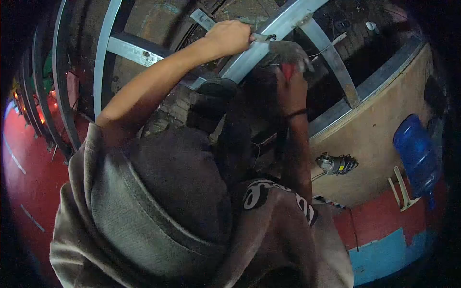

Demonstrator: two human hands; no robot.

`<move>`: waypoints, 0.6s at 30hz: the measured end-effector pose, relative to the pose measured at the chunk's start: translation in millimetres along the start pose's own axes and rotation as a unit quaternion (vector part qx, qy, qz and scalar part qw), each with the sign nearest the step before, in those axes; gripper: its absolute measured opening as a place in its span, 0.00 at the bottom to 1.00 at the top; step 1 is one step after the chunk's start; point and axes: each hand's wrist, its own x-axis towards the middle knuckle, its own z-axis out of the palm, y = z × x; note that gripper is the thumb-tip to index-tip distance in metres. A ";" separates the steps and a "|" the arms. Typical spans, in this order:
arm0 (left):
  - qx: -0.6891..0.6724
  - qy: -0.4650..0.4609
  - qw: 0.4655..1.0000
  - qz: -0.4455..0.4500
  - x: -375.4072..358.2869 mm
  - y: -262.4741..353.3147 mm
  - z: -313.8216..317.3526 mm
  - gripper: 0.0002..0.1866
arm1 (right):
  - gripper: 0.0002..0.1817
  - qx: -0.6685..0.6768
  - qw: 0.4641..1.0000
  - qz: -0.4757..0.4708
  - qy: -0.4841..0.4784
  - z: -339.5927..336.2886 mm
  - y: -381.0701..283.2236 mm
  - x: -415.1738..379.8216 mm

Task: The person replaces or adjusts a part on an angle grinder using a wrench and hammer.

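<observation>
My left hand (228,37) is a fist over a metal frame, closed on a thin metal piece (260,37) whose end shows past the fingers at a square metal beam (274,30). To its right, my right hand (293,91) is wrapped round the red handle (288,70) of a tool. The tool's grey head (289,51) is smeared by motion and lies over the beam, near the tip of the thin piece. The exact kind of tool cannot be made out.
More metal bars (331,62) cross the frame. Right of it lies a wooden board (379,115) with a power tool (337,164). A blue water bottle (417,151) and a pale bracket (403,191) lie at the far right. Curved bars (65,72) stand at left.
</observation>
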 end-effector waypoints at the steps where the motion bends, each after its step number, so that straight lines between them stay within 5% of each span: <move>1: 0.013 0.005 1.000 0.009 1.6 -1.8 1.3 0.14 | 0.26 0.000 1.000 0.001 0.000 -4.9 -0.9 -1.1; 3: 0.003 0.018 1.000 0.002 4.6 -5.4 -0.2 0.14 | 0.22 0.020 0.981 -0.133 0.139 -18.4 -11.5 -13.1; 5: -0.016 0.014 1.000 -0.003 -2.5 -3.0 7.3 0.15 | 0.24 -0.011 0.991 -0.092 0.094 -34.0 -22.1 -24.8; 7: -0.016 0.019 1.000 0.008 2.3 -5.0 4.4 0.17 | 0.25 -0.013 0.958 -0.185 0.219 -35.5 -34.2 -26.6; 11: -0.053 0.032 0.997 0.038 9.5 -12.7 11.4 0.19 | 0.26 0.055 0.983 -0.102 0.143 -23.5 -17.9 -17.2; 13: -0.049 0.033 0.997 0.054 25.8 -26.3 21.9 0.22 | 0.27 -0.020 0.987 -0.079 0.137 -18.6 -1.9 -20.9; 15: -0.282 -0.268 0.917 -0.095 28.7 -25.4 -3.6 0.24 | 0.26 0.081 0.991 -0.031 0.099 -15.2 6.2 -28.2; 18: -0.275 -0.285 0.911 -0.117 38.3 -32.0 3.8 0.26 | 0.24 0.085 0.991 -0.035 0.098 -10.6 19.1 -34.2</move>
